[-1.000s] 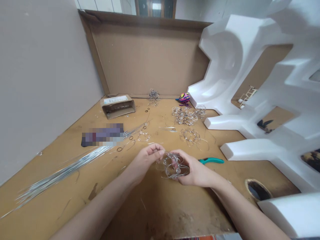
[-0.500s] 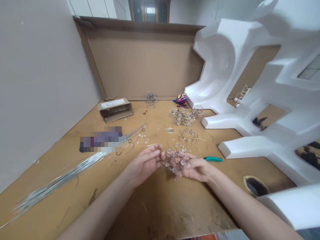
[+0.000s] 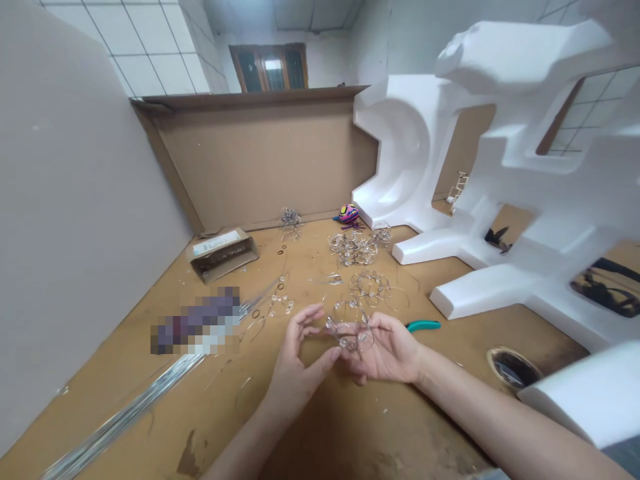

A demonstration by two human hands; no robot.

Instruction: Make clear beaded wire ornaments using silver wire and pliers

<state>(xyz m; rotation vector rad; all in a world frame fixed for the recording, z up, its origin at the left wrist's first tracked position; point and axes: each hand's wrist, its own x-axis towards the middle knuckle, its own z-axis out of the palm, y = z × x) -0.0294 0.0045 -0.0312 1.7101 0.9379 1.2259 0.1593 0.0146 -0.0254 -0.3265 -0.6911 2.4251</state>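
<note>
A ring of silvery wire with clear beads is held between my two hands above the table. My right hand grips its right side, with the palm turned up and fingers under the ring. At the left side, my left hand curves round it, its thumb against the lower beads and its fingers near the upper left edge. Just beyond lies another beaded wire ring. A pile of similar beaded wire pieces is farther back. Teal-handled pliers, partly hidden, lie beside my right hand.
A long bundle of straight wires lies at the left, beside a blurred purple object. Loose clear beads and small brown rings are scattered mid-table. An open cardboard box stands at back left. White moulded foam borders the right.
My left hand has turned, its thumb now stretched along the ring's lower edge and its fingers more spread. The beaded ring has tilted. The head view has shifted upward and to the right.
</note>
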